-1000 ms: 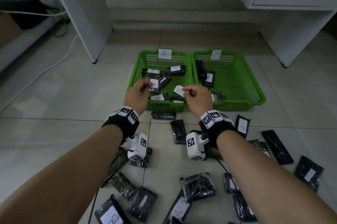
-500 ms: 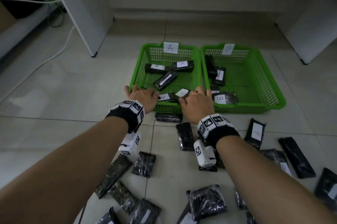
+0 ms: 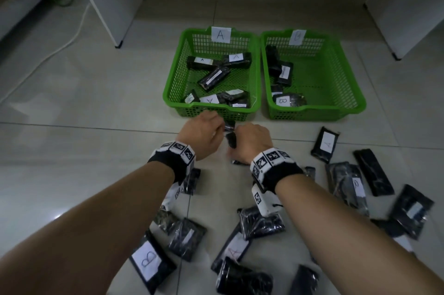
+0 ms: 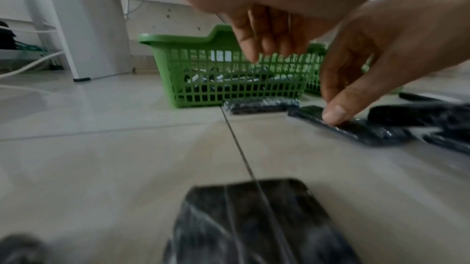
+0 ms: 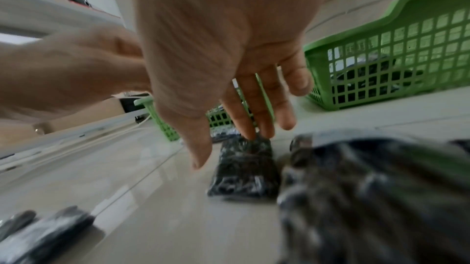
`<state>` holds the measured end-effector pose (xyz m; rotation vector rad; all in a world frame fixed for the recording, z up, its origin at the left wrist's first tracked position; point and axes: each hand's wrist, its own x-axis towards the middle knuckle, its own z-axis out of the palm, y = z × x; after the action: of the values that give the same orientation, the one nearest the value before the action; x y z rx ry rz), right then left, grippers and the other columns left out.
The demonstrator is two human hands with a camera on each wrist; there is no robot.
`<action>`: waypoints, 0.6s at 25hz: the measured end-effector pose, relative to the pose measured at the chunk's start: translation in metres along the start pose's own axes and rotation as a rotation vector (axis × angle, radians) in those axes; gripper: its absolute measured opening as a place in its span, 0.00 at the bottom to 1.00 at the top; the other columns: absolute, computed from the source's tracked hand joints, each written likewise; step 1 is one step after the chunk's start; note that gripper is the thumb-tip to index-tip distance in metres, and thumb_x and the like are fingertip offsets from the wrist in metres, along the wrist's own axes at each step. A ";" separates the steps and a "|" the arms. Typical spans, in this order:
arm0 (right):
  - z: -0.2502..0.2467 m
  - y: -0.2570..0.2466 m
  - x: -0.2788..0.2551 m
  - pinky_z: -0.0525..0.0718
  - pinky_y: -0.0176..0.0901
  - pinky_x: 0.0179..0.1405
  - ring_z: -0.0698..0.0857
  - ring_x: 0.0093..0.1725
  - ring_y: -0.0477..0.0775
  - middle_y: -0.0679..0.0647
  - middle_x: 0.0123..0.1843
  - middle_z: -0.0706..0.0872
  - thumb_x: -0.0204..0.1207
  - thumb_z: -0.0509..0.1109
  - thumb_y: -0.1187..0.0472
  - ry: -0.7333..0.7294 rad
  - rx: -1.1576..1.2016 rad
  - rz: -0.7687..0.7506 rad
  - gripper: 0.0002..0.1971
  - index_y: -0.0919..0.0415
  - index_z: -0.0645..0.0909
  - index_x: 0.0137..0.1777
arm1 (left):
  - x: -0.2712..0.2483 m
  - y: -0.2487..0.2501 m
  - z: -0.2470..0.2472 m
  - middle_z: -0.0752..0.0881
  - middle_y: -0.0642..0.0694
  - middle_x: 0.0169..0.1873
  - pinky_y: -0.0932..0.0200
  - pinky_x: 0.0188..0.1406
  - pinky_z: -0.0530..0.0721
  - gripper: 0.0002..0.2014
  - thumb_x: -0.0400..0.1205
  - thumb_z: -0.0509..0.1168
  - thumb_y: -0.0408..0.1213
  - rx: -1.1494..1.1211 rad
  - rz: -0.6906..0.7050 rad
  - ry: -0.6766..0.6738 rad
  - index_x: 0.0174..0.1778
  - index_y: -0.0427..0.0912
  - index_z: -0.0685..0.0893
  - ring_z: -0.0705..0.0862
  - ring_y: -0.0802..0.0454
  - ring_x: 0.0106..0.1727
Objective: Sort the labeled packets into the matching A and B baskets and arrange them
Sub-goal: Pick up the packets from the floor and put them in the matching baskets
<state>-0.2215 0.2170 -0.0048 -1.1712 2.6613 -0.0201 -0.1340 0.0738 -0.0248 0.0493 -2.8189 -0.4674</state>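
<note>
Two green baskets stand side by side, basket A point(image 3: 182, 112) on the left and basket B point(image 3: 312, 113) on the right, each with several dark packets inside. Both hands are low over the floor just in front of basket A. My right hand point(image 3: 240, 137) point(image 5: 229, 147) reaches down with straight fingers point(image 5: 254, 131) touching the far end of a dark packet point(image 5: 244, 167) point(image 4: 356, 129) lying on the tile, its thumb beside it. My left hand point(image 3: 215, 131) point(image 4: 269, 47) hangs with loosely curled fingers and holds nothing, above another dark packet point(image 4: 262, 105) by the basket wall.
Many more dark packets lie scattered on the tiled floor near me, among them one labelled B point(image 3: 149, 258) and one labelled A point(image 3: 235, 251). A white furniture leg point(image 3: 115, 6) and a white cable point(image 3: 72, 37) are at the left; another cabinet point(image 3: 403, 6) stands to the right.
Both hands have drawn back from basket A's front rim and dropped to the floor in front of it. The right fingers now touch a floor packet.
</note>
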 end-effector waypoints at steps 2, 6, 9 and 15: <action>0.010 -0.005 -0.002 0.77 0.49 0.54 0.86 0.60 0.62 0.56 0.57 0.87 0.65 0.79 0.38 -0.083 -0.031 0.035 0.30 0.55 0.82 0.62 | -0.008 -0.006 0.021 0.83 0.38 0.59 0.42 0.56 0.83 0.20 0.76 0.54 0.35 0.048 -0.055 -0.150 0.59 0.37 0.84 0.80 0.38 0.60; -0.003 0.000 0.000 0.80 0.44 0.47 0.87 0.51 0.61 0.56 0.50 0.87 0.67 0.76 0.50 -0.124 0.192 0.147 0.18 0.59 0.85 0.54 | -0.007 -0.010 0.026 0.67 0.41 0.80 0.44 0.72 0.72 0.32 0.81 0.60 0.33 0.216 -0.268 -0.345 0.83 0.41 0.64 0.69 0.40 0.77; -0.021 0.023 0.003 0.79 0.42 0.32 0.84 0.37 0.57 0.58 0.36 0.86 0.69 0.72 0.59 -0.125 0.675 0.266 0.08 0.65 0.85 0.36 | -0.007 -0.010 0.027 0.71 0.42 0.72 0.46 0.66 0.71 0.28 0.81 0.62 0.38 0.417 -0.270 -0.305 0.80 0.45 0.68 0.71 0.41 0.71; -0.051 0.048 -0.005 0.85 0.49 0.43 0.85 0.45 0.56 0.62 0.49 0.87 0.80 0.60 0.76 -0.246 1.441 0.308 0.18 0.67 0.86 0.63 | -0.020 -0.012 0.025 0.85 0.38 0.57 0.47 0.53 0.80 0.17 0.85 0.60 0.34 -0.043 -0.418 -0.140 0.70 0.43 0.78 0.83 0.37 0.56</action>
<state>-0.2644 0.2496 0.0410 -0.2232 1.7441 -1.3340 -0.1217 0.0718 -0.0572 0.6290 -2.9334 -0.6422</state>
